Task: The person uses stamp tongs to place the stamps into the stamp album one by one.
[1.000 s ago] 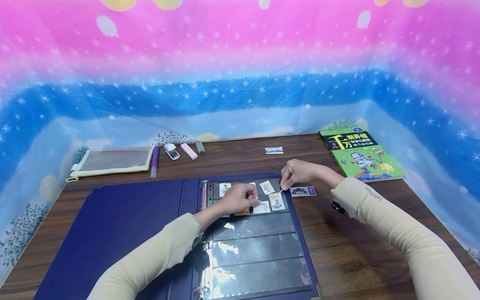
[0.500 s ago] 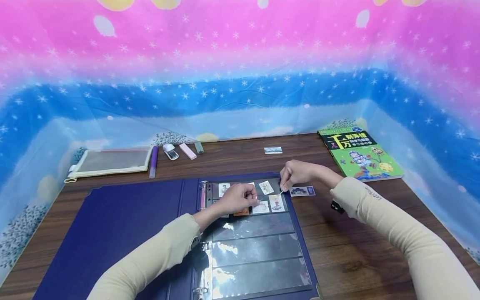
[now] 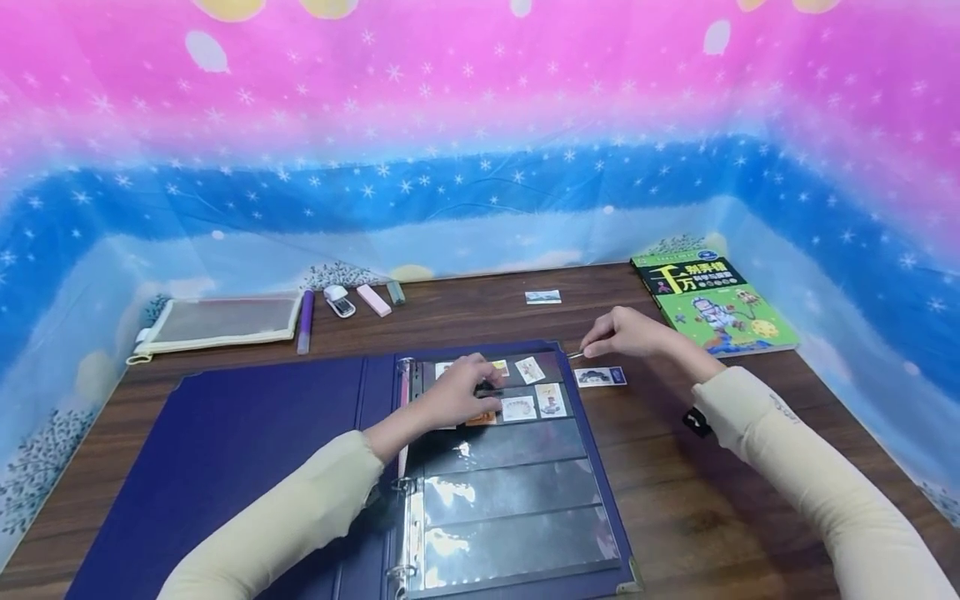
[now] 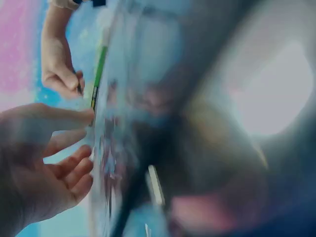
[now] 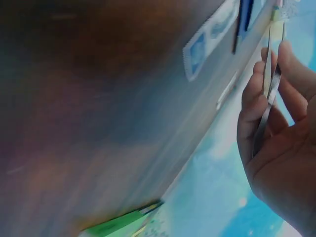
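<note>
A dark blue ring-binder stamp album (image 3: 255, 442) lies spread on the table, with a black pocket page (image 3: 517, 487) on its right side. My left hand (image 3: 457, 393) rests over the page's upper rows, fingers loosely bent and holding nothing. It partly hides several stamps; a tilted stamp (image 3: 529, 370) and an upright stamp (image 3: 551, 400) show to its right. Past the album's upper right corner, my right hand (image 3: 628, 333) grips metal tweezers (image 5: 267, 112), whose tips stand apart with nothing visible between them. Just below those tips, a blue-edged stamp (image 3: 600, 377) lies on the table.
Another stamp (image 3: 543, 297) lies farther back. At the back right is a green book (image 3: 723, 312). Along the back left are a mesh zip pouch (image 3: 225, 321), a purple marker (image 3: 305, 321), a small white-and-black item (image 3: 339, 301) and a pink block (image 3: 374, 300).
My right hand has moved right, taking the tweezers off the upright stamp and beyond the album's edge. My left hand has drawn back slightly left, its fingers loosening.
</note>
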`<move>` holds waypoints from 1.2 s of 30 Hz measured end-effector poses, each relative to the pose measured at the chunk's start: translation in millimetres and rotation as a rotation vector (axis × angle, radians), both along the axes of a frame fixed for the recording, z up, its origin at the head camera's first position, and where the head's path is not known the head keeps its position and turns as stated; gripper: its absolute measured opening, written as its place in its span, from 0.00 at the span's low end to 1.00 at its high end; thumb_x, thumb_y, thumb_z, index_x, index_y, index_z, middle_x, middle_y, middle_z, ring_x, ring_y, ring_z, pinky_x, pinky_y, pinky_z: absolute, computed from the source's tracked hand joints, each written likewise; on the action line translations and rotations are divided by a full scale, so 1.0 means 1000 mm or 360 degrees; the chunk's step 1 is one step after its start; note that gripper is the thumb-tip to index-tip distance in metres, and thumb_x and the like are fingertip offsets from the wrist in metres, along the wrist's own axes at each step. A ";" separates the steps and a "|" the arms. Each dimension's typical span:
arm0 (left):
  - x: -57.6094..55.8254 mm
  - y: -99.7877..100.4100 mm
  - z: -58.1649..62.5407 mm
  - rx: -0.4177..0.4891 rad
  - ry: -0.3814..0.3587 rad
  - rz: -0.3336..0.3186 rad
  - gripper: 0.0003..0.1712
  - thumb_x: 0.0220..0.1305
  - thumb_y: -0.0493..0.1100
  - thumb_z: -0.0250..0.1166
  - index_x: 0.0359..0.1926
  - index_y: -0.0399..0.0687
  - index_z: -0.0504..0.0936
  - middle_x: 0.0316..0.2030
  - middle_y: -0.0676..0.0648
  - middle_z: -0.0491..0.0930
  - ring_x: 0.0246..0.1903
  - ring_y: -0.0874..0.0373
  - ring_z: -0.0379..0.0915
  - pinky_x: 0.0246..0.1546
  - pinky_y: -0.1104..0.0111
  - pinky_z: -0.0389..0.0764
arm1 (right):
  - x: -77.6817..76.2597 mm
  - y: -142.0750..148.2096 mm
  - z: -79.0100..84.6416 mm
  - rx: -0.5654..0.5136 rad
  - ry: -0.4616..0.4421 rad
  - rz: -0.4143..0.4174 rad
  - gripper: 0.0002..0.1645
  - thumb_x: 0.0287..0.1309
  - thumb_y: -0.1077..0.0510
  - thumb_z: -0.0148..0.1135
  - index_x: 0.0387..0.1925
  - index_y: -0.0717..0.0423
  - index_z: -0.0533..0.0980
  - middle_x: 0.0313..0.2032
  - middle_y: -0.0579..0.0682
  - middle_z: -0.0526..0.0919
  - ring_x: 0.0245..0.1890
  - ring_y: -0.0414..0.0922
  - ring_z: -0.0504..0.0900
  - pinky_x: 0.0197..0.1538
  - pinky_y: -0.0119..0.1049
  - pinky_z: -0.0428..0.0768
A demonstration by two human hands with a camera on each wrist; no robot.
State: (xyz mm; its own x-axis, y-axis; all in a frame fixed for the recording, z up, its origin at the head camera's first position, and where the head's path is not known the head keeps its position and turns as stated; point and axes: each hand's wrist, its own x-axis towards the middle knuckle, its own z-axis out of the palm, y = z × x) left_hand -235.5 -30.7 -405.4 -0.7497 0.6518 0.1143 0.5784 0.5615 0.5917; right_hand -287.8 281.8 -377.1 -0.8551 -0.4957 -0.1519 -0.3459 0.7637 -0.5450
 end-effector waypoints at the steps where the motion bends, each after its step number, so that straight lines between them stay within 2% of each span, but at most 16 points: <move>1: 0.003 -0.006 0.002 -0.0040 0.0048 -0.0015 0.13 0.54 0.41 0.67 0.40 0.41 0.81 0.41 0.44 0.78 0.43 0.52 0.73 0.47 0.61 0.73 | 0.003 0.004 -0.001 0.0015 0.0036 -0.0033 0.12 0.55 0.52 0.64 0.39 0.52 0.84 0.40 0.52 0.86 0.40 0.44 0.83 0.41 0.36 0.78; 3: 0.008 -0.020 0.005 -0.0117 0.0105 -0.0051 0.13 0.54 0.43 0.67 0.41 0.41 0.81 0.42 0.44 0.78 0.44 0.52 0.73 0.48 0.60 0.73 | 0.010 0.012 -0.004 0.0059 0.0096 -0.0091 0.12 0.55 0.52 0.63 0.39 0.52 0.84 0.41 0.53 0.86 0.41 0.45 0.83 0.40 0.36 0.78; 7: 0.024 -0.051 0.012 -0.0223 0.0081 -0.0115 0.18 0.55 0.46 0.67 0.44 0.41 0.81 0.41 0.46 0.78 0.42 0.55 0.74 0.45 0.62 0.75 | 0.026 0.028 -0.006 0.0133 0.0133 -0.0228 0.13 0.56 0.52 0.63 0.39 0.54 0.84 0.40 0.55 0.86 0.34 0.42 0.83 0.34 0.34 0.76; 10: 0.037 -0.069 0.013 -0.0261 0.0024 -0.0106 0.23 0.53 0.50 0.68 0.47 0.42 0.80 0.42 0.47 0.76 0.40 0.57 0.72 0.43 0.64 0.74 | 0.036 0.040 -0.007 0.0166 0.0117 -0.0358 0.14 0.56 0.52 0.62 0.40 0.56 0.83 0.32 0.53 0.86 0.26 0.40 0.80 0.27 0.34 0.70; 12: 0.044 -0.075 0.012 -0.0279 0.0045 -0.0084 0.26 0.51 0.52 0.69 0.48 0.43 0.79 0.41 0.49 0.75 0.39 0.59 0.69 0.42 0.65 0.71 | 0.042 0.047 -0.009 0.0189 0.0127 -0.0426 0.15 0.56 0.52 0.63 0.40 0.57 0.83 0.25 0.50 0.86 0.23 0.39 0.80 0.31 0.38 0.69; 15: 0.052 -0.074 0.009 -0.0305 0.0127 -0.0032 0.29 0.48 0.56 0.70 0.48 0.45 0.79 0.39 0.50 0.73 0.37 0.61 0.63 0.40 0.65 0.63 | 0.044 0.053 -0.014 0.0204 0.0163 -0.0462 0.16 0.56 0.50 0.63 0.40 0.56 0.83 0.17 0.46 0.83 0.20 0.37 0.79 0.35 0.41 0.67; 17: 0.056 -0.069 0.007 -0.0338 0.0182 0.0003 0.30 0.46 0.58 0.71 0.47 0.46 0.79 0.39 0.51 0.72 0.37 0.61 0.61 0.39 0.64 0.59 | 0.044 0.053 -0.018 0.0189 0.0186 -0.0458 0.16 0.55 0.50 0.63 0.40 0.57 0.83 0.16 0.46 0.83 0.19 0.37 0.79 0.36 0.39 0.68; 19: 0.059 -0.064 0.005 -0.0358 0.0205 0.0042 0.30 0.44 0.59 0.72 0.46 0.46 0.79 0.39 0.51 0.73 0.39 0.59 0.63 0.41 0.62 0.60 | 0.043 0.051 -0.022 0.0169 0.0189 -0.0462 0.16 0.55 0.50 0.63 0.40 0.57 0.83 0.15 0.46 0.83 0.18 0.37 0.79 0.30 0.35 0.67; 23: 0.061 -0.057 0.002 -0.0353 0.0209 0.0090 0.30 0.40 0.59 0.73 0.42 0.46 0.79 0.38 0.52 0.75 0.42 0.57 0.69 0.44 0.57 0.60 | 0.044 0.046 -0.025 0.0160 0.0181 -0.0471 0.15 0.55 0.50 0.63 0.39 0.56 0.84 0.18 0.47 0.83 0.19 0.37 0.78 0.25 0.33 0.67; 31: 0.057 -0.055 -0.005 -0.0290 0.0184 0.0060 0.28 0.38 0.58 0.74 0.36 0.48 0.76 0.32 0.53 0.72 0.37 0.61 0.64 0.40 0.65 0.53 | 0.048 0.050 -0.022 0.0172 0.0138 -0.0518 0.14 0.55 0.50 0.63 0.38 0.56 0.84 0.20 0.47 0.85 0.21 0.38 0.80 0.23 0.34 0.66; 36: 0.057 -0.055 -0.005 -0.0291 0.0179 0.0046 0.27 0.39 0.58 0.74 0.34 0.49 0.75 0.32 0.54 0.72 0.37 0.61 0.64 0.39 0.66 0.52 | 0.048 0.049 -0.024 0.0141 0.0142 -0.0496 0.13 0.54 0.50 0.64 0.35 0.55 0.85 0.26 0.50 0.86 0.21 0.38 0.79 0.24 0.33 0.68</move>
